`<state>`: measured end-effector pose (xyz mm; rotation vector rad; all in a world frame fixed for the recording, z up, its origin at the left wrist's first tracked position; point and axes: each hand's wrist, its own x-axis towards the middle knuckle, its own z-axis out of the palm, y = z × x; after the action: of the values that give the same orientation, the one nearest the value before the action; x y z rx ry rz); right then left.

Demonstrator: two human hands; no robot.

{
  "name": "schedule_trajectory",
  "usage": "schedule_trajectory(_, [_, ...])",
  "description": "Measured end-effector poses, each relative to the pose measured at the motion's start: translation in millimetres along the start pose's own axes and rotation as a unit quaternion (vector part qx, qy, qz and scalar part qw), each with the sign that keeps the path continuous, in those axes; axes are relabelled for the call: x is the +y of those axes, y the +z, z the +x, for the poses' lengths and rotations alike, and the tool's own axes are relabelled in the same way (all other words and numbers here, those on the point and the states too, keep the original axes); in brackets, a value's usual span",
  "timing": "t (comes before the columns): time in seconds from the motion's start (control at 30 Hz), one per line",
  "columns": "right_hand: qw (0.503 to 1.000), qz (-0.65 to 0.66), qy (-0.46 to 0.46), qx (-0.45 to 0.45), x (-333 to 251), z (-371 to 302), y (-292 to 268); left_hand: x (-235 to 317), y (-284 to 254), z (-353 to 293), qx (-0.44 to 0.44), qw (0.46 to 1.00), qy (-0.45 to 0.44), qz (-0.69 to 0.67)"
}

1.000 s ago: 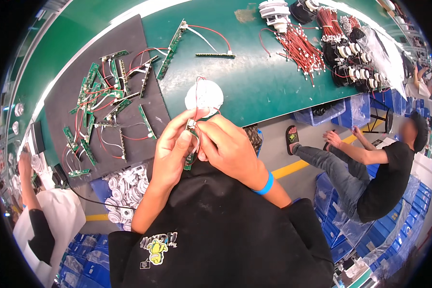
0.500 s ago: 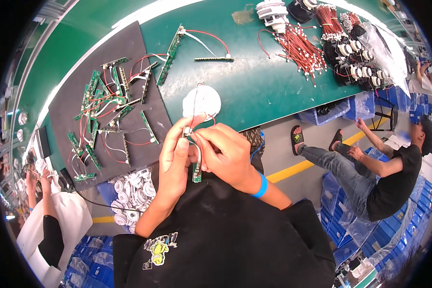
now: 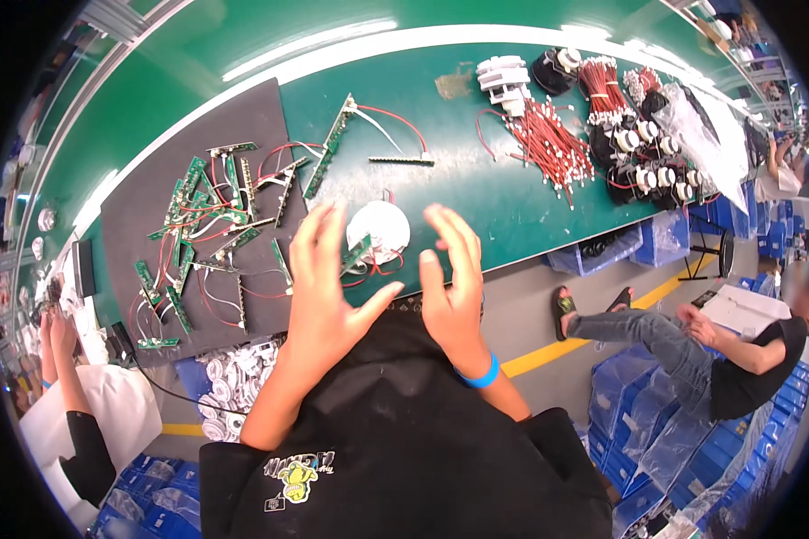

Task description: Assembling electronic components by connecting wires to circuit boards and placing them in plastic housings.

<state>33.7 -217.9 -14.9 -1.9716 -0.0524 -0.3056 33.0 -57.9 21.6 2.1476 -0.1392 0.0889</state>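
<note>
My left hand (image 3: 325, 274) is open, its fingers and thumb apart, just left of a round white plastic part (image 3: 379, 226) on the table. My right hand (image 3: 452, 274), also open, is on the part's right side. A small green circuit board (image 3: 357, 254) leans at the white part's left edge, partly behind my left fingers. Red wires loop beside it at the part's near edge. Neither hand holds anything. Farther off lies a longer green circuit board (image 3: 330, 146), joined by a red and a white wire to a narrow dark strip board (image 3: 401, 162).
A dark mat (image 3: 135, 242) at left bears several wired boards. Red wire bundles (image 3: 548, 148), white round parts (image 3: 503, 81) and black parts sit at the right. White rings (image 3: 234, 382) fill a bin below the table. A seated person (image 3: 737, 350) is at right; another works at left.
Both hands have let go of the wired board and spread apart. The board now rests by the white part. The view has shifted, and the seated person's hands have come together.
</note>
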Motion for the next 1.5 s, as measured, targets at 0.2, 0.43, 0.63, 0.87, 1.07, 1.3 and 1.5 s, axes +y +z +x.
schedule_trajectory(0.2, [0.915,0.333,0.227,-0.012,17.6,10.3,2.6,0.5,0.9,33.0,-0.182,0.977,0.022,0.108])
schedule_trajectory(0.43, [0.966,0.189,0.173,0.046,41.2,26.5,3.2,9.5,-81.6,131.0,-0.131,0.986,-0.06,-0.089])
schedule_trajectory(0.63, [0.991,0.04,0.129,-0.018,25.5,64.1,-12.4,-115.9,-130.2,289.8,0.023,0.995,-0.06,0.076])
schedule_trajectory(0.87, [0.98,-0.132,-0.134,-0.069,44.0,90.0,7.3,-156.7,-113.3,330.4,0.099,0.983,-0.091,0.124])
schedule_trajectory(1.07, [0.983,-0.139,-0.113,-0.035,46.8,51.9,-6.9,-50.8,-25.7,282.5,0.047,0.869,0.304,0.388])
schedule_trajectory(1.3, [0.984,-0.174,-0.025,0.025,45.9,21.0,-47.7,15.1,116.6,272.9,-0.141,0.745,0.54,0.364])
schedule_trajectory(1.5, [0.994,-0.035,0.02,0.103,34.0,10.6,-59.5,-4.2,118.9,286.2,-0.141,0.823,0.436,0.336])
